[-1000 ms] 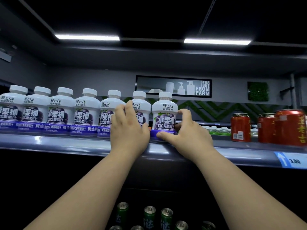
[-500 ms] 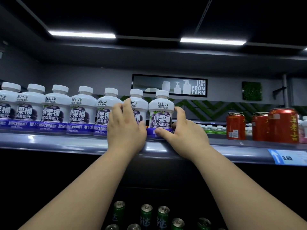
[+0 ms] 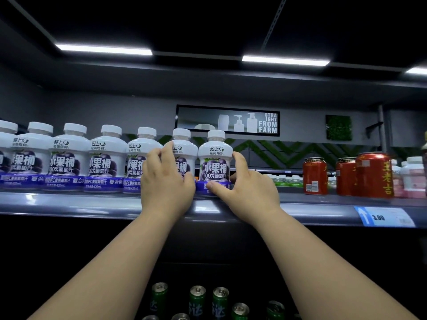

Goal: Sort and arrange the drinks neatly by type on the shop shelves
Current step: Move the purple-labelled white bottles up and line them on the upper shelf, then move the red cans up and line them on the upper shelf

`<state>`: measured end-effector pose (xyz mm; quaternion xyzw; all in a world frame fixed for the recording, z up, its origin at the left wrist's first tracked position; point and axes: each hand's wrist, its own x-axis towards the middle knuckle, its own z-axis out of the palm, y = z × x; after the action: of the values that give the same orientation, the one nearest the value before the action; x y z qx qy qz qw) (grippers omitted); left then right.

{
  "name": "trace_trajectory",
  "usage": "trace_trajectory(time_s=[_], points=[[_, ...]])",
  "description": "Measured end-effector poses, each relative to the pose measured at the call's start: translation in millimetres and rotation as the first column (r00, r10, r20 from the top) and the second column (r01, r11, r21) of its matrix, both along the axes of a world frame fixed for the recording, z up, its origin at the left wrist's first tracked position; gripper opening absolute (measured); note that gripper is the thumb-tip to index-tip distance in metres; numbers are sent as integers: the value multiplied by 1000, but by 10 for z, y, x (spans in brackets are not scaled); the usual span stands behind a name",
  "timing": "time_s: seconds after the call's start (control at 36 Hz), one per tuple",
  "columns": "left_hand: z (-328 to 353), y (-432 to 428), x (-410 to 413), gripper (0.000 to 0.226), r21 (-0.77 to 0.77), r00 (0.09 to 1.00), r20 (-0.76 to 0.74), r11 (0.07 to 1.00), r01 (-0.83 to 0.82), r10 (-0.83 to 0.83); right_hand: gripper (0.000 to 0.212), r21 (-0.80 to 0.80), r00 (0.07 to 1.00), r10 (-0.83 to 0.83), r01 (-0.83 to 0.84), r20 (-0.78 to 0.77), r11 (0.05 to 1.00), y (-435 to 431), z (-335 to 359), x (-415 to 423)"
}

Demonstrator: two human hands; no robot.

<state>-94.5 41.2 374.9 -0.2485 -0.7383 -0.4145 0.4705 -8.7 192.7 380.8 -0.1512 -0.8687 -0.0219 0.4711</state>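
**Bottles** (image 3: 69, 158), white with grape labels, stand in one row on the shelf (image 3: 69, 204). The row runs off to the left of the left hand (image 3: 166, 183) and ends between the two hands. The left hand curls its fingers round the front of the next bottle (image 3: 182, 144). The right hand (image 3: 250, 192) pinches the end bottle (image 3: 215, 158), with the thumb on the base band and the forefinger higher on the far side. Both bottles are upright, just beside each other, near the shelf's front edge.

**Risks, largest first.**
1. **Fall.** The end bottle stands close to the lip. A pull toward the wrist could tip it off onto the green cans (image 3: 197, 299) below the forearms.
2. **Knock-on.** A sideways shove from the left hand could drive the next bottle into the row to its left and break the spacing.
3. **Skew.** A twist of either grip would likely turn a label off front.

**Counts, largest first.**
- Bottles: seven, the one farthest from the left hand cut by the frame edge.
- Green cans: at least five tops show plainly, with two more partly shown at the lower edge.
- Red cans (image 3: 315, 176): three, well to the right of the right hand.
- Hands: two.
- Pale bottles (image 3: 413, 174) beyond the red cans are too blurred to count.
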Motion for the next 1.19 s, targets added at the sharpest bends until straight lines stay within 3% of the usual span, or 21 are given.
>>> trace_trajectory(time_s=[0.17, 0.36, 0.5, 0.58, 0.67, 0.78, 0.86, 1.03, 1.19], points=[[-63, -27, 43, 77, -37, 1000, 8, 999, -12, 12, 94, 26, 998, -59, 59, -11, 998, -88, -45, 123], [-576, -70, 157, 63, -314, 991, -78, 940, -132, 113, 76, 187, 999, -32, 24, 41, 982, -35, -511, 322], [-1163, -140, 315, 87, -460, 972, -178, 860, -219, 152, 83, 192, 987, -27, -5, 160, 981, 28, -1120, 652], [-1522, -155, 459, 87, -499, 988, -124, 856, -138, 87, 84, 85, 975, 40, -60, 217, 995, 58, -1497, 890], [-1924, -102, 578, 74, -587, 1000, -13, 809, 9, -21, 77, -153, 947, 145, -104, 286, 983, 128, -1903, 1069], [-2394, 2, 735, 64, -674, 962, 258, 698, 242, -85, 64, -395, 926, 185, -43, 329, 918, 272, -2413, 1252], [-2653, 77, 815, 52, -684, 926, 370, 653, 325, -74, 53, -505, 918, 169, 39, 359, 862, 388, -2743, 1368], [-3002, 266, 914, 38, -663, 861, 505, 610, 434, -62, 46, -590, 907, 127, 149, 401, 793, 668, -3143, 1611], [-3186, 567, 991, 42, -668, 829, 556, 562, 488, -59, 42, -613, 928, 81, 173, 363, 771, 938, -3222, 1766]])
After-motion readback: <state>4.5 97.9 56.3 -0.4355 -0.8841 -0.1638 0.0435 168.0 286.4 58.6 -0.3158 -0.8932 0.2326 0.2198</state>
